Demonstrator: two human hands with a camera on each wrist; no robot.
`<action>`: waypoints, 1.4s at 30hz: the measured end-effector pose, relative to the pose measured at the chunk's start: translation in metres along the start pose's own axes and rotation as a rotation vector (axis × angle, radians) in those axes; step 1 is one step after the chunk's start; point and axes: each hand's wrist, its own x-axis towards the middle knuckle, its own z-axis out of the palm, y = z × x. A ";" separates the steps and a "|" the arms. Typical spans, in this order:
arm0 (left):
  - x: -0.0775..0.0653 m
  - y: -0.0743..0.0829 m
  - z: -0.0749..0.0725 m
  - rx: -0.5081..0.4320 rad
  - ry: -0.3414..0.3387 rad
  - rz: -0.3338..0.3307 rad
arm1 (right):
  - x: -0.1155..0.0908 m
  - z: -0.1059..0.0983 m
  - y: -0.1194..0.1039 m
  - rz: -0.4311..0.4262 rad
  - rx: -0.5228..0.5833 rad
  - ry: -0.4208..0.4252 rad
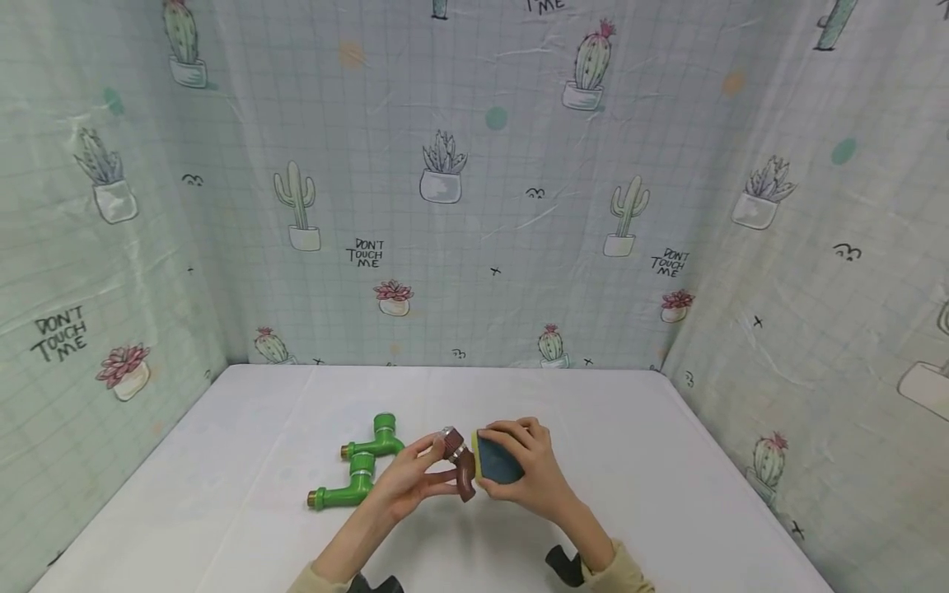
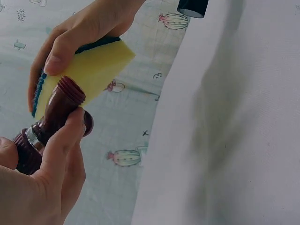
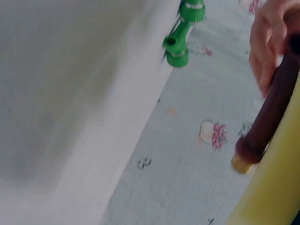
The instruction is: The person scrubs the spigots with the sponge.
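Observation:
Over the middle of the table, my left hand [image 1: 412,476] grips a dark brown tap [image 1: 465,476] by its ridged handle end. In the left wrist view the tap [image 2: 58,105] shows a threaded spout and a silver ring. My right hand [image 1: 528,465] holds a sponge [image 1: 498,461], yellow on one side and dark blue-green on the other, between thumb and fingers. The sponge's yellow face [image 2: 101,68] is right at the tap's body. From the right wrist, the tap's brass end [image 3: 241,164] appears beside the yellow foam.
Two green taps lie on the white table [image 1: 593,428] to the left of my hands, one farther back [image 1: 381,441] and one nearer [image 1: 348,492]. A cactus-printed curtain [image 1: 489,239] closes off the back and both sides.

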 end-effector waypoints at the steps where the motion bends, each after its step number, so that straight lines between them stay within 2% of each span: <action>1: 0.000 0.000 0.000 0.000 0.005 0.004 | 0.000 0.002 -0.003 0.000 0.013 -0.008; 5: 0.000 -0.002 0.003 0.019 0.026 0.038 | -0.001 0.006 -0.014 0.018 0.046 -0.008; 8: -0.001 -0.002 0.005 0.031 0.034 0.052 | -0.001 0.007 -0.020 0.044 0.025 0.014; 12: -0.005 -0.002 0.007 0.050 -0.004 0.045 | -0.001 0.006 -0.020 0.099 -0.043 0.043; 16: -0.008 -0.001 0.006 0.059 -0.063 0.039 | 0.001 0.003 -0.011 0.124 -0.082 0.068; 20: -0.009 -0.001 0.004 0.047 -0.078 0.032 | 0.003 -0.001 0.003 0.094 -0.113 0.094; 24: -0.008 -0.002 0.002 0.037 -0.048 0.009 | 0.002 -0.004 0.013 0.042 -0.123 0.081; 27: -0.007 -0.002 0.000 0.025 -0.022 -0.002 | 0.001 -0.003 0.013 -0.008 -0.093 0.036; 32: -0.006 -0.003 -0.003 0.023 -0.014 0.011 | -0.001 0.005 0.002 -0.090 -0.033 -0.022; 37: -0.006 -0.005 -0.005 0.016 0.001 0.006 | -0.002 0.010 -0.007 -0.098 -0.002 -0.026; 42: -0.006 -0.005 -0.005 0.025 -0.014 -0.001 | -0.005 0.009 -0.003 -0.070 -0.072 0.005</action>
